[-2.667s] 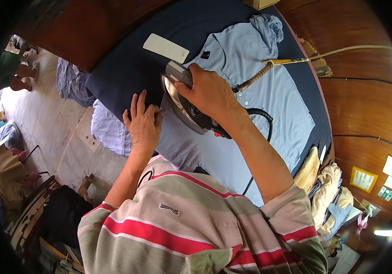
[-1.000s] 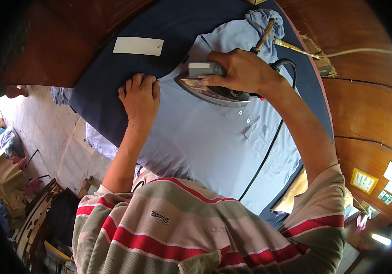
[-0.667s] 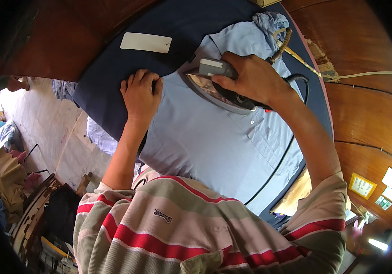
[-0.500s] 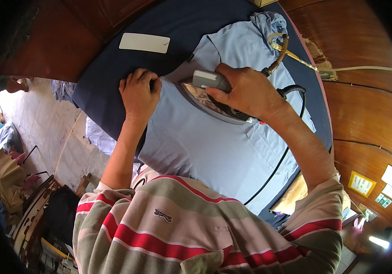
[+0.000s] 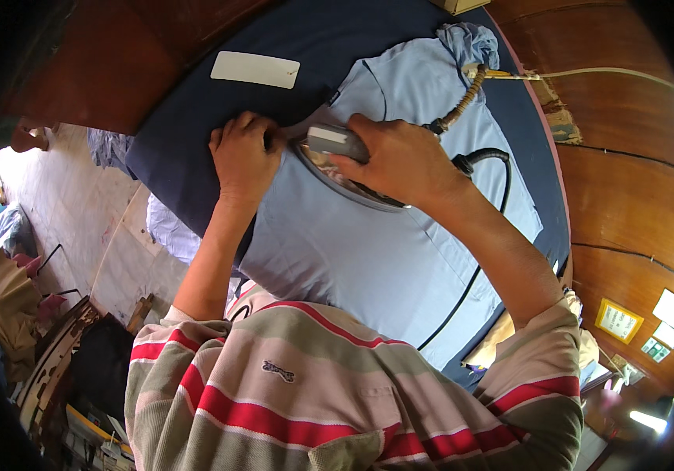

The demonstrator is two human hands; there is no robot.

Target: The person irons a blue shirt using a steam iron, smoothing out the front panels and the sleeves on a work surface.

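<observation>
A light blue shirt lies spread over a dark navy ironing surface. My right hand is wrapped round the grey handle of a clothes iron. The iron rests on the shirt, its tip toward my left hand. Curled at the shirt's left edge, my left hand pinches the cloth there; its fingertips are partly hidden. One end of the shirt is bunched at the far right.
A flat white card lies on the far part of the surface. A brown-wrapped hose and a black cable run from the iron. Wooden panelling borders the right side. White cloth hangs at the left.
My right hand has slid the iron a little to the left, closer to my left hand. The hose and cable shifted along with it. My left hand stays at the shirt's edge.
</observation>
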